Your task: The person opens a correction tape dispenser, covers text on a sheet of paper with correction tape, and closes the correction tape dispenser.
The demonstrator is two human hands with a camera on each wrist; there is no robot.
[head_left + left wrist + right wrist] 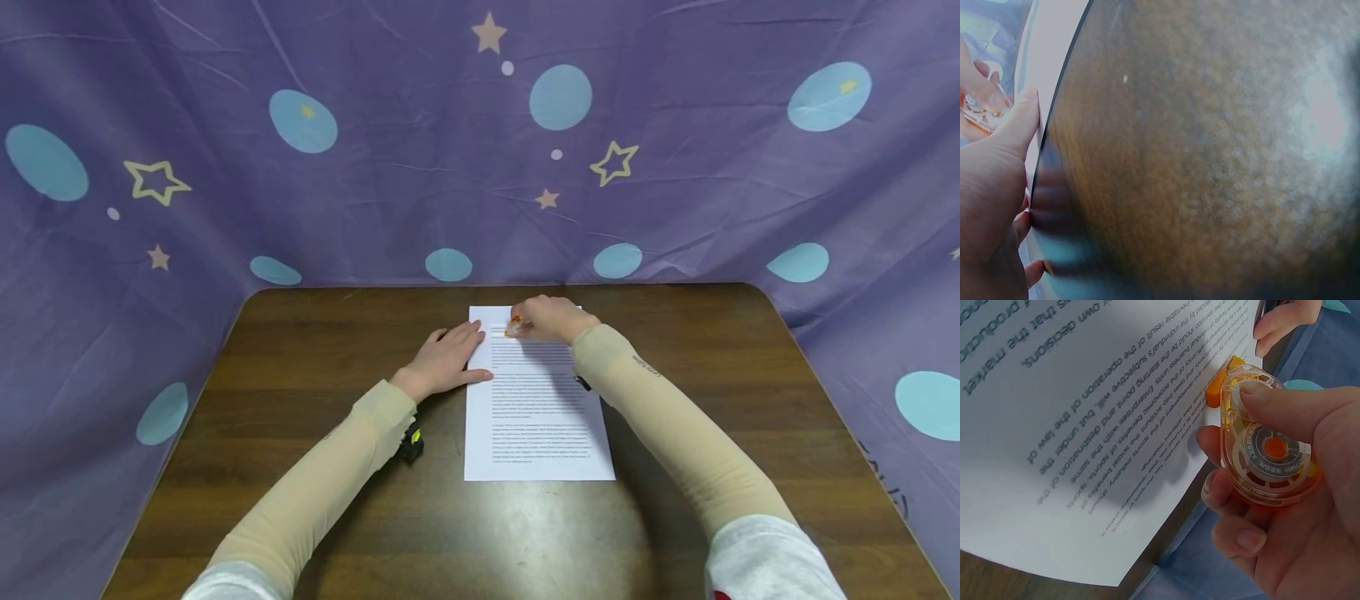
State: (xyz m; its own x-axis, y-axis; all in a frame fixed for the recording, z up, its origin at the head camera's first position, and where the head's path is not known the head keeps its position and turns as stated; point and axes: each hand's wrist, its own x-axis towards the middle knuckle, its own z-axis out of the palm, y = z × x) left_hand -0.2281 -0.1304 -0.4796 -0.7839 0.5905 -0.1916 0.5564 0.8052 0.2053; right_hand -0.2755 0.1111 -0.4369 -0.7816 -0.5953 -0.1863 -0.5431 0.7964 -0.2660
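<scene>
A white sheet of paper (540, 467) printed with several paragraphs lies on the table. My right hand (553, 318) pinches a correction tape (1272, 450) with a clear body and orange parts, thumb on one side and curled fingers on the other. The tape's orange tip meets or hovers just over the upper lines of print; I cannot tell which. At the sheet's left edge, my left hand (446, 360) lies flat, its fingertips and thumb resting on the paper. In the left wrist view the left hand (997, 181) partly covers the right one.
The brown wooden table (315, 358) has a shiny patch near its front. A purple curtain (420, 167) with blue dots and stars hangs behind and along both sides. A small black device (411, 442) sits under the left wrist.
</scene>
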